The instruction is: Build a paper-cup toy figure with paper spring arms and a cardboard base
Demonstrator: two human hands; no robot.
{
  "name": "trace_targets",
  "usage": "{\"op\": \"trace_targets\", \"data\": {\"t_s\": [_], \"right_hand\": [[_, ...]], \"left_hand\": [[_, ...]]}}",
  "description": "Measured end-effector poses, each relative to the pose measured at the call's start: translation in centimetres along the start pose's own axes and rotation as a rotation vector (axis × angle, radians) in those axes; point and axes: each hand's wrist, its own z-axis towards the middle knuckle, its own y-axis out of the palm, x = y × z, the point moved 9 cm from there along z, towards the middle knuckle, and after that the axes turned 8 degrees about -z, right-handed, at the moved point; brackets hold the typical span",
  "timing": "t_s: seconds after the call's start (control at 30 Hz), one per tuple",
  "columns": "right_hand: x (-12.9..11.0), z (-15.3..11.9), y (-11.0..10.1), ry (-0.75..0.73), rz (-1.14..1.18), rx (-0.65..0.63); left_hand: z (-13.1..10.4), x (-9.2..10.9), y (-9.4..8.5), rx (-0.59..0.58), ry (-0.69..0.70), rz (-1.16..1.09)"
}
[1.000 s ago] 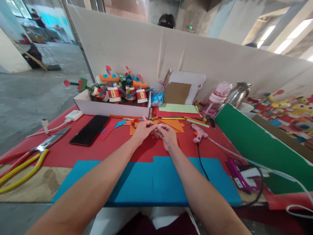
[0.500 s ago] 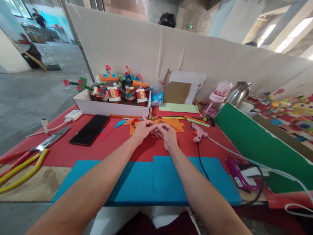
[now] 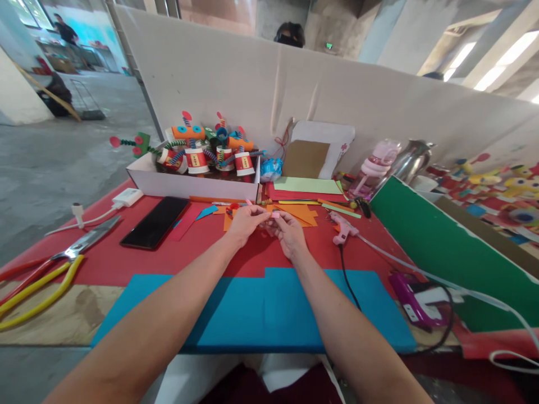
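While both forearms reach over the blue sheets point(image 3: 278, 314), the head view shows the left hand point(image 3: 246, 225) and right hand point(image 3: 290, 233) meeting above the red table cover point(image 3: 143, 264). A small pink piece point(image 3: 275, 215) sits at their fingertips, pinched between the right thumb and fingers. The left thumb and fingers are drawn together at its near side, but whether they grip it too I cannot tell. Orange paper point(image 3: 301, 214) lies just beyond the hands. To the right is a pink glue gun point(image 3: 344, 229); to the left, a dark phone point(image 3: 155, 223) and, farther out, large scissors point(image 3: 69, 255) with red and yellow handles. Behind, paper cups point(image 3: 196, 161) with coiled arms fill a white box point(image 3: 189, 186).
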Motion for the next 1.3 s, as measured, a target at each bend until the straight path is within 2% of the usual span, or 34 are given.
{"op": "trace_targets", "data": {"t_s": [0.1,0.5,0.93,1.3], "right_hand": [[0.0,-0.2,0.5,0.003,0.011,-0.025],[0.1,-0.2,0.3,-0.004,0.000,-0.033],[0.1,-0.1,-0.3,-0.028,-0.033,0.040],[-0.9,-0.1,-1.1,-0.151,-0.168,0.120]], "left_hand": [[0.0,-0.1,0.0,0.003,-0.001,0.000],[-0.1,0.2,-0.2,0.035,0.004,0.014],[-0.5,0.0,0.4,0.012,-0.060,-0.095],[-0.3,-0.5,0.8,-0.064,-0.054,-0.099]]}}
